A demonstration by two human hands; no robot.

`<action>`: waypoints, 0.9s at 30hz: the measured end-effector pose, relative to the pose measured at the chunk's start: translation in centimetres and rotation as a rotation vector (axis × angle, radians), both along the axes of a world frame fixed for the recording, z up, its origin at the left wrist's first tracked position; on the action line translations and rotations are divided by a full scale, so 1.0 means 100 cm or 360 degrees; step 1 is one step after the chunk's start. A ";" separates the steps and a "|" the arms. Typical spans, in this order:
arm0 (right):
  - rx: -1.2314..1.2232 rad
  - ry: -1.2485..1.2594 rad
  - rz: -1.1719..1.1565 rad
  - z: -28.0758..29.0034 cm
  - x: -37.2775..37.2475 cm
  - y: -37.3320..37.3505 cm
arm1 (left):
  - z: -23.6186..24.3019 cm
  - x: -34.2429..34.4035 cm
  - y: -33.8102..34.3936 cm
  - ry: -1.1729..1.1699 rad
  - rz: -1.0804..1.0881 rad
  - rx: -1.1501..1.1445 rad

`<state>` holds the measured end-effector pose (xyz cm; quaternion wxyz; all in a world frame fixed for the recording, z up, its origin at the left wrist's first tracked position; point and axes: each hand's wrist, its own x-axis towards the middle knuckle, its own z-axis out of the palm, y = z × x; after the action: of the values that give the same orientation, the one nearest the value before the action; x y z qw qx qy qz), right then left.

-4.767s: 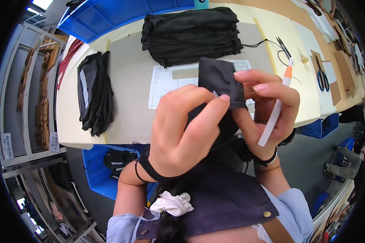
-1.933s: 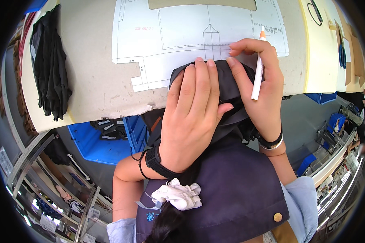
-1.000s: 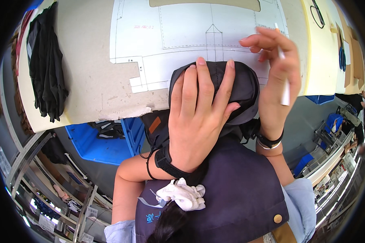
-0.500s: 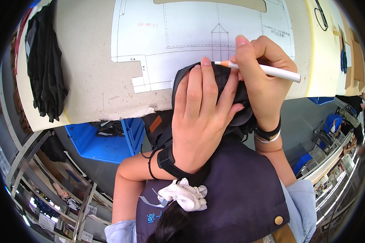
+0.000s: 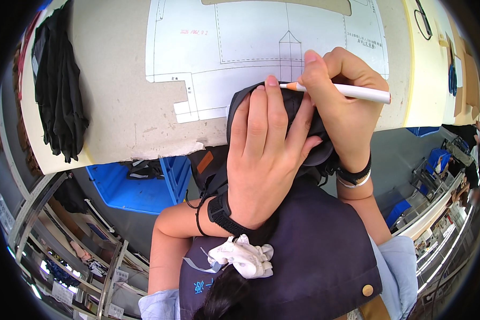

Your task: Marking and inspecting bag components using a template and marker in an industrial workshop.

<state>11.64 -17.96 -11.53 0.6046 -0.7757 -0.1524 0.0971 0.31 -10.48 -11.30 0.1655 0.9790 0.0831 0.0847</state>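
Note:
A dark piece of fabric (image 5: 294,101) lies over the lower edge of a white paper pattern (image 5: 240,88) at the table's near edge. My left hand (image 5: 264,144) rests flat on the fabric, fingers stretched out and pressing it down. Pinched in my right hand (image 5: 352,101) is a white pencil (image 5: 365,93) with an orange band near its pale tip. That tip meets the fabric's far edge, just right of my left fingertips. Most of the fabric is hidden under my left hand.
A bundle of black cloth (image 5: 61,90) lies on the table (image 5: 122,106) at the left. Below the table stands a blue crate (image 5: 125,194) with dark pieces inside. Metal racks (image 5: 29,205) are at the lower left. Glasses-like black loops (image 5: 423,24) lie at the far right.
My right hand has shifted slightly left, and the pencil tip sits a little lower on the fabric edge. My left hand stays almost in place.

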 end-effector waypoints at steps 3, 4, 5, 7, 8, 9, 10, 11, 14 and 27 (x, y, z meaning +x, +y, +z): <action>-0.0009 0.0027 -0.0050 0.002 0.000 0.000 | 0.002 0.000 0.000 0.0020 -0.0012 0.0025; -0.0025 0.0010 -0.0028 0.003 -0.001 0.000 | 0.002 0.001 0.000 0.0031 -0.0017 0.0032; 0.0190 0.0012 -0.0120 0.004 -0.001 0.001 | 0.003 0.001 0.000 0.0035 -0.0019 0.0044; 0.0407 0.0013 -0.0212 0.005 0.001 0.001 | 0.004 0.001 0.000 0.0095 -0.0027 0.0094; 0.0410 -0.0207 -0.0293 0.004 0.004 0.001 | 0.005 0.001 0.000 0.0092 -0.0019 0.0114; 0.0361 -0.0332 -0.0391 0.005 0.006 -0.001 | 0.005 0.001 0.000 0.0109 -0.0026 0.0133; 0.0467 -0.0312 -0.0400 0.005 0.006 -0.002 | 0.005 0.001 0.000 0.0123 -0.0029 0.0113; 0.0482 -0.0343 -0.0310 0.006 0.008 -0.004 | 0.005 0.001 0.000 0.0128 -0.0037 0.0152; 0.0118 -0.0023 -0.0182 0.004 0.006 -0.007 | 0.005 0.001 0.000 0.0132 -0.0031 0.0150; 0.0026 -0.0080 -0.0169 -0.006 0.007 -0.005 | 0.004 0.001 0.000 0.0132 -0.0045 0.0107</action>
<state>12.38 -18.46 -12.08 0.6113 -0.7799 -0.1270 0.0442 0.39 -10.52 -10.87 0.1302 0.9878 0.0732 0.0444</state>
